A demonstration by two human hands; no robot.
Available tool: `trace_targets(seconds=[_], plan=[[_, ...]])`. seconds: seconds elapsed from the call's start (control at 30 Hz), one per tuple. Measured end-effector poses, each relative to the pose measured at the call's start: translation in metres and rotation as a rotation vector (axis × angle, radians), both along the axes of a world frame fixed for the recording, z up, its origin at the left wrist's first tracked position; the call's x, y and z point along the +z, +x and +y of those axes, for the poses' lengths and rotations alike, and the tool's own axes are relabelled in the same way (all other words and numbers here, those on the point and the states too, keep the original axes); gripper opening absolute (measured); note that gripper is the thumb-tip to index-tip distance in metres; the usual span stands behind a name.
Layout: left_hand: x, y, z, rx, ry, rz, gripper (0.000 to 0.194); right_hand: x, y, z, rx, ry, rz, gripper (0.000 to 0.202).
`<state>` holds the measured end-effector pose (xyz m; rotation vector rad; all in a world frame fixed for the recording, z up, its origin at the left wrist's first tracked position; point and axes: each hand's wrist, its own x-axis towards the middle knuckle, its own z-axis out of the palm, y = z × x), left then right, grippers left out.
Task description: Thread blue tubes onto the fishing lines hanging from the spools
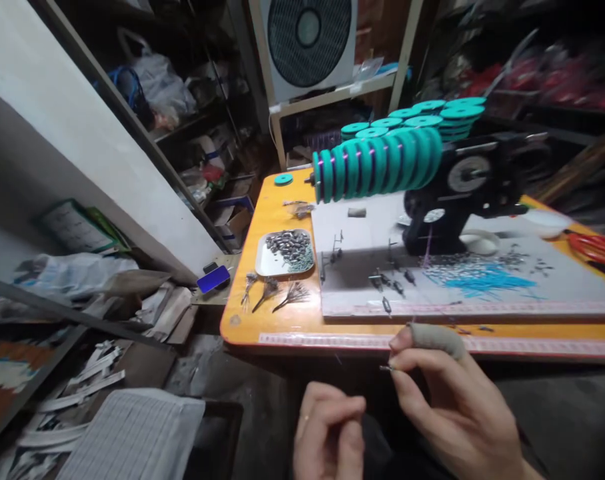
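a: where's the small metal piece (385, 368), and what are the hands doing?

b: it's a little right of the lower middle of the frame, by the near edge of the surface (262, 223). the right hand (462, 403) pinches it between the thumb and a finger; a finger just above wears a grey-green sleeve (438, 339). the left hand (327, 430) is curled, apart from the piece and to its left. i can't tell whether its fingertips grip anything.

a: how would you handle something that tiny?

b: lightly, i think. i'd pinch close to one end and let the other stick out, so the left fingertips could reach it. a hard squeeze would probably make it roll or slip. steady wrists should help too.

a: what else is around, and what's in the way?

b: in the upper right, a black stand (435, 230) carries a row of teal spools (377, 163) that juts out over the pale board (352, 283). a purple thread (428, 243) runs down by it, so a hand reaching there might snag it. loose dark pieces (387, 305) lie on the board in mid-frame, easy to knock, with blue strands (487, 281) to their right. a white tray (263, 267) of small parts sits left of the board, outside that clutter.
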<state>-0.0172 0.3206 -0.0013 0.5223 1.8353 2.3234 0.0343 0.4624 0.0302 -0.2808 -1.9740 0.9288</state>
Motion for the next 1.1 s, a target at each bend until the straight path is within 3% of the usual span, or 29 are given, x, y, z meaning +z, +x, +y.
trace_targets(seconds=[0.1, 0.2, 0.43, 0.67, 1.1], plan=[[0.023, 0.02, 0.034, -0.228, 0.059, -0.137, 0.011, 0.014, 0.016, -0.001, 0.03, -0.134, 0.041, 0.012], [0.029, 0.026, 0.05, -0.361, 0.135, -0.183, 0.009, 0.023, 0.025, 0.001, 0.077, -0.357, 0.049, 0.008], [0.024, 0.033, 0.055, -0.363, 0.124, -0.171, 0.01, 0.019, 0.032, 0.007, 0.229, -0.731, 0.077, 0.007], [0.025, 0.031, 0.056, -0.255, 0.067, -0.152, 0.009, 0.024, 0.03, 0.009, 0.164, -0.647, 0.039, 0.006], [0.026, 0.025, 0.059, -0.165, 0.061, -0.14, 0.007, 0.02, 0.022, 0.01, 0.196, -0.707, 0.011, 0.008]])
